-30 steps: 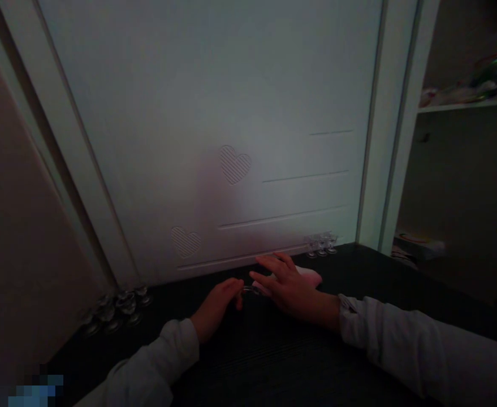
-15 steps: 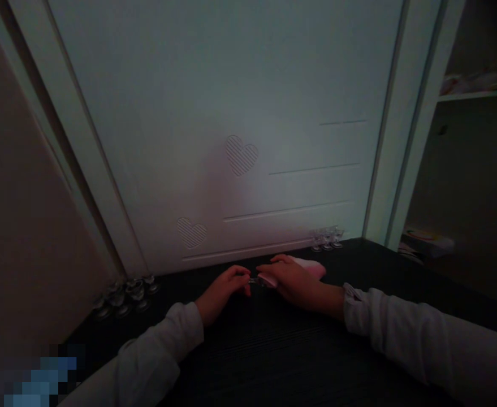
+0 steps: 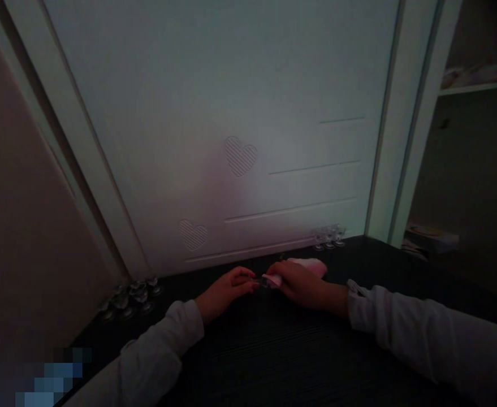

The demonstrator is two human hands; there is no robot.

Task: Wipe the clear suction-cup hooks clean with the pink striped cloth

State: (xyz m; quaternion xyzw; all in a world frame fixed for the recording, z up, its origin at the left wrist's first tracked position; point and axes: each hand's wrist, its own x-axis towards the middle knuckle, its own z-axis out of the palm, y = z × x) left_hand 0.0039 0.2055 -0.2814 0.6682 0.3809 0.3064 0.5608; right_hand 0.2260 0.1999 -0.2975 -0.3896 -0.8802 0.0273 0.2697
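Over the dark table, my left hand pinches one end of a small clear stemmed glass, which lies sideways between my hands. My right hand is closed round a pink and white cloth. Part of that cloth wraps the glass's other end, and the rest sticks out behind the hand. The fingers and cloth hide much of the glass.
Several small stemmed glasses stand at the table's left edge. Another cluster of clear glasses stands at the back right, against a white panel with carved hearts. Shelves with items are at the right.
My left fingers have shifted slightly right along the glass and straightened. My right fingers have drawn in closer round the cloth. Both glass groups stay put; the view shifts a little.
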